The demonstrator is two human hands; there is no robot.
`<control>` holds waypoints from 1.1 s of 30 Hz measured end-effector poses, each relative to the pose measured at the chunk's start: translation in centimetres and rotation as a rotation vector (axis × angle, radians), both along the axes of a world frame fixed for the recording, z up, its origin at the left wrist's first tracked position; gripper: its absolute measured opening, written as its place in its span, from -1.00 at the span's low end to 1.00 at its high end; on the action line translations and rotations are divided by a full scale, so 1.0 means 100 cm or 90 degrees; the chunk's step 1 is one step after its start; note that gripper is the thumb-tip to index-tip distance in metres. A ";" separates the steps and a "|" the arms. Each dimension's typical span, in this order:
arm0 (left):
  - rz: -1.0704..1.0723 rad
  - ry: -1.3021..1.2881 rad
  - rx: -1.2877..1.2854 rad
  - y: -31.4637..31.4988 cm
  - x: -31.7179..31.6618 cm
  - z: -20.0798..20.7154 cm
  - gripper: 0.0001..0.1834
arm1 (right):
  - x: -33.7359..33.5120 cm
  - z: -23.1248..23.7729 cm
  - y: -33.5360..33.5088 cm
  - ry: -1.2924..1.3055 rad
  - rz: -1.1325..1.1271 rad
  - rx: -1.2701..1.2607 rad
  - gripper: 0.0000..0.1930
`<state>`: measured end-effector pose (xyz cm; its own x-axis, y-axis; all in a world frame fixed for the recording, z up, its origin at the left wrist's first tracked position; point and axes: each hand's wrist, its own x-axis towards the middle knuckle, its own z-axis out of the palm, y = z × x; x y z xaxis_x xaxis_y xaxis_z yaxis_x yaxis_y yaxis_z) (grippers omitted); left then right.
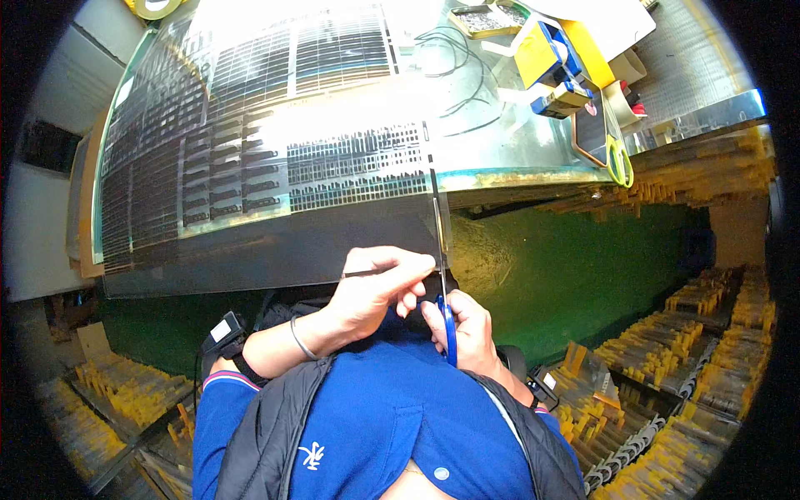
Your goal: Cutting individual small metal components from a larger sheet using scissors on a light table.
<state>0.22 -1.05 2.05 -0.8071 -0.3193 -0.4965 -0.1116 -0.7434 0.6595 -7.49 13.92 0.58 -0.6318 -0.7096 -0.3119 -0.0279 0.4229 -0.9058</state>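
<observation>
A large film sheet with black printed patterns lies over the glass-topped table and hangs past its near edge. My left hand is closed in a pinch at the sheet's near right corner. My right hand is closed around scissors with blue handles. Their blades point away from me, along the right edge of the sheet beside my left fingertips. A narrow dark-edged strip runs along that edge, in line with the blades. Whether the blades are parted is too fine to tell.
At the table's far right stand a yellow-and-blue tape dispenser and scissors with green handles. A thin dark cable lies coiled on the glass. Racks of yellow-tabbed items stand low at right and left, beside a green floor.
</observation>
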 end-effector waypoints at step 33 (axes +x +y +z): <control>-0.036 0.022 0.046 0.001 0.004 0.009 -0.83 | -0.006 0.005 0.000 -0.125 0.009 0.070 -0.82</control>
